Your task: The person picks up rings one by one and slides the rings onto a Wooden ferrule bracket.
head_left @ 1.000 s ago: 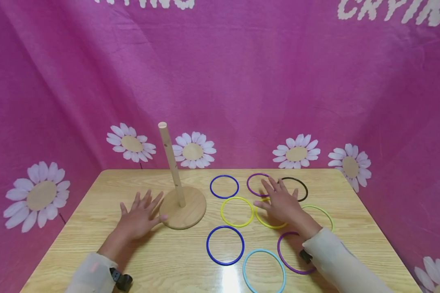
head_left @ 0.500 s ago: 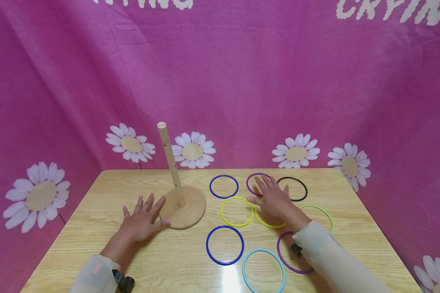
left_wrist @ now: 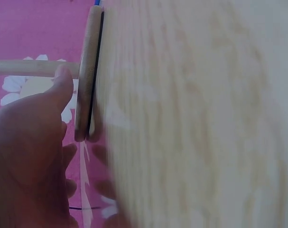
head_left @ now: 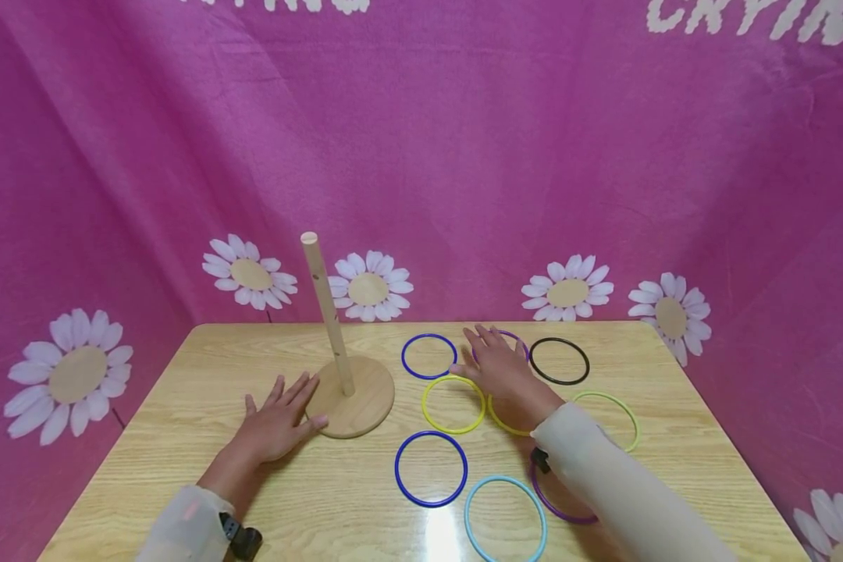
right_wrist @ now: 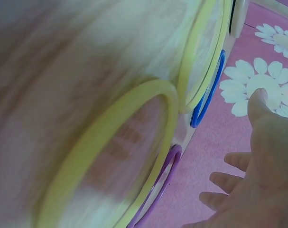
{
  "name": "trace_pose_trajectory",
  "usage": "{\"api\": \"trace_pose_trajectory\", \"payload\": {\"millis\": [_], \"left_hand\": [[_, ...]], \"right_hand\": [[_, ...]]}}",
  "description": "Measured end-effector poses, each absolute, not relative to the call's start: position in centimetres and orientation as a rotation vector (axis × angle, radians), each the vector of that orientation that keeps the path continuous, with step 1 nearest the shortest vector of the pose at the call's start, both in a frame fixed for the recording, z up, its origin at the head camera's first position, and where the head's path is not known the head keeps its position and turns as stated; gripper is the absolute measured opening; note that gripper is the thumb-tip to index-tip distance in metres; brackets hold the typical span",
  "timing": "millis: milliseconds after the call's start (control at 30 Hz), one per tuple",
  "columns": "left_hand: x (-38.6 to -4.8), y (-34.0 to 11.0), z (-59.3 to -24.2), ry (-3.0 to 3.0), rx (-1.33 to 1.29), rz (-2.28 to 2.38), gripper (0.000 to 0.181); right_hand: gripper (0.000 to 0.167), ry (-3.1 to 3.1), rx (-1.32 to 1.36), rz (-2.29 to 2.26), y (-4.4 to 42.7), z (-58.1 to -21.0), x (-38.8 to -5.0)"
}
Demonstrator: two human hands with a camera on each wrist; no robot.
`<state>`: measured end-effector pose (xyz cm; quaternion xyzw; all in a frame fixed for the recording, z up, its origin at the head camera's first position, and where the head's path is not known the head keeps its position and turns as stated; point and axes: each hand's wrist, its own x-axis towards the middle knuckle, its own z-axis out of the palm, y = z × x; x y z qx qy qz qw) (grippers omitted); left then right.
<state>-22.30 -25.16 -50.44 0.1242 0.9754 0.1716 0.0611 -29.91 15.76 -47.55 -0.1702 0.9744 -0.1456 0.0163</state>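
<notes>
My left hand, fingers spread, is at the left edge of a round wooden base with an upright pole. Its thumb overlaps the base rim; whether it touches, I cannot tell. In the left wrist view the thumb stands in front of the pole. My right hand hovers with spread fingers over the far purple ring and the right yellow ring, hiding part of both. Nothing is in its grasp. The right wrist view shows a yellow ring lying below that hand.
Around them lie a far blue ring, left yellow ring, near blue ring, light blue ring, black ring, green ring and near purple ring, partly under the right sleeve. A pink curtain hangs behind the table.
My right hand has moved left across the rings, uncovering the black ring and covering more of the far purple one. My left hand has shifted slightly right and down. Rings and pole stayed put.
</notes>
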Motion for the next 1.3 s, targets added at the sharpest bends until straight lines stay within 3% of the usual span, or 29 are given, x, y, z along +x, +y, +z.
{"api": "trace_pose_trajectory", "payload": {"millis": [567,1133,1300], "left_hand": [[-22.7,-25.1,-51.0,2.870,0.380,0.739,0.081],[-22.7,-25.3,-51.3,2.864,0.402,0.728,0.081],[-22.7,-25.3,-51.4,2.872,0.400,0.718,0.082]], "right_hand": [[0.081,2.950,-0.560,-0.568,12.7,-47.4,-33.1],[0.051,2.883,-0.644,-0.908,10.9,-49.1,-36.1],[0.048,2.847,-0.549,-1.021,10.0,-49.6,-37.1]]}}
